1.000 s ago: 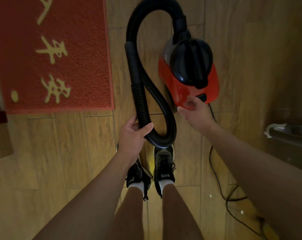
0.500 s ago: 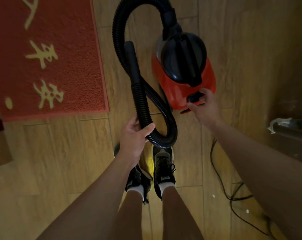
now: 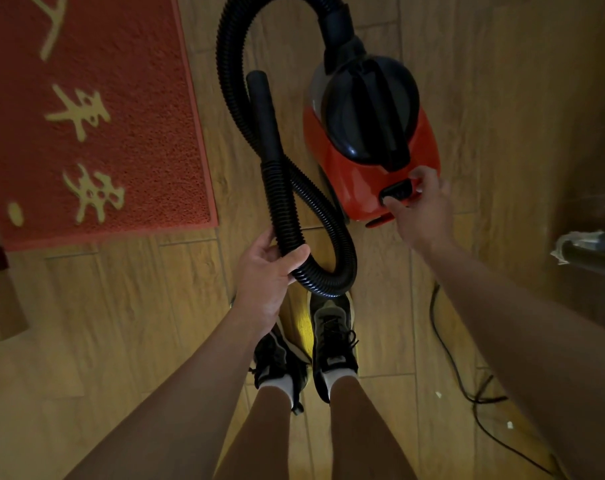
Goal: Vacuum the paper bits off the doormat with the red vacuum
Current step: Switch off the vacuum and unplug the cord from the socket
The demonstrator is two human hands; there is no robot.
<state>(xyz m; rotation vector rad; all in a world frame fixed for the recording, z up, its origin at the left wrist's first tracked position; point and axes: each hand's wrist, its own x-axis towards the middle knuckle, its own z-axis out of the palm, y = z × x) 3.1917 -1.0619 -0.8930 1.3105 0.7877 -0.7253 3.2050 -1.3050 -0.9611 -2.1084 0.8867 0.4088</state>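
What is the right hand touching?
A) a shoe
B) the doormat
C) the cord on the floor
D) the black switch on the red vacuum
D: the right hand has its thumb and a fingertip at the switch on the vacuum, while the left hand grips the hose.
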